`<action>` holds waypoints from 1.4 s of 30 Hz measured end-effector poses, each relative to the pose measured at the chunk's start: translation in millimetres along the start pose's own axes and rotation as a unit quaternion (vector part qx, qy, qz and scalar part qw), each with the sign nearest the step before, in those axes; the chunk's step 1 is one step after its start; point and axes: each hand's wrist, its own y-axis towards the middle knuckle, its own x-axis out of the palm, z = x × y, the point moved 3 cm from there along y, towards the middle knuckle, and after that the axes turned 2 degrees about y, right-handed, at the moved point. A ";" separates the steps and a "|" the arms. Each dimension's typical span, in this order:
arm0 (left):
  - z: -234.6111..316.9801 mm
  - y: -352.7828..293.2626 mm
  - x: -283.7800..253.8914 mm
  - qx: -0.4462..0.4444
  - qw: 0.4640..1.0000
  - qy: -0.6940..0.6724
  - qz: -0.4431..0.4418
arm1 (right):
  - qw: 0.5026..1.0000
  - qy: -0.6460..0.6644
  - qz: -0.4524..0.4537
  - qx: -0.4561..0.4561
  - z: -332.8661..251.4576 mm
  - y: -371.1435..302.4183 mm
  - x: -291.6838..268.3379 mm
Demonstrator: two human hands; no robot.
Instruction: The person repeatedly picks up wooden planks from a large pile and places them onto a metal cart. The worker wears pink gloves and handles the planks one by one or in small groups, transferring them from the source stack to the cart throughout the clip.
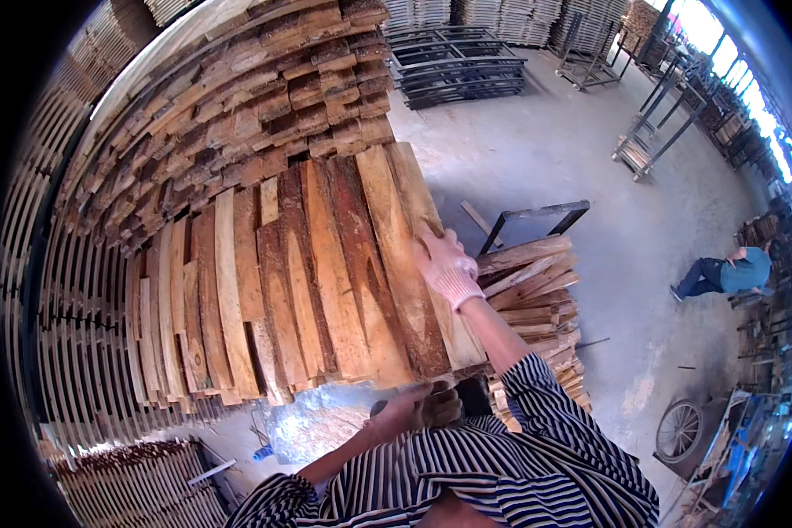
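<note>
A layer of rough wooden slabs (pixel 326 264) lies across the top of a tall stack in front of me. My right hand (pixel 444 264), in a pale knit glove, rests flat on the rightmost slab (pixel 414 211) near the stack's right edge. My left hand (pixel 409 409) is below, curled under the near ends of the slabs at the front edge of the stack. Both forearms come out of striped sleeves.
More stacked timber (pixel 264 97) rises behind and to the left. A lower pile of boards (pixel 537 299) with a black metal frame (pixel 537 216) stands to the right. Metal racks (pixel 458 66) lie on the concrete floor farther off. A person in blue (pixel 730 273) crouches at the far right, beside a wheel (pixel 678 431).
</note>
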 end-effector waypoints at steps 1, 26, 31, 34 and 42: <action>-4.7 13.2 -4.7 -0.006 0.997 -0.067 -0.035 | 1.000 0.007 0.006 -0.027 3.3 6.9 6.0; -29.1 118.8 11.5 0.272 0.911 -0.287 -0.119 | 0.971 0.221 -0.028 -0.088 57.1 137.2 30.6; -28.7 102.5 10.7 0.269 0.919 -0.282 -0.059 | 0.978 0.075 0.072 -0.182 100.6 180.9 -11.1; -33.7 84.1 1.4 0.279 0.918 -0.282 -0.016 | 0.952 0.134 0.216 -0.171 142.8 220.7 -39.2; -21.5 64.2 -14.6 0.246 0.936 -0.249 0.043 | 0.989 0.148 0.004 0.015 85.9 157.9 66.4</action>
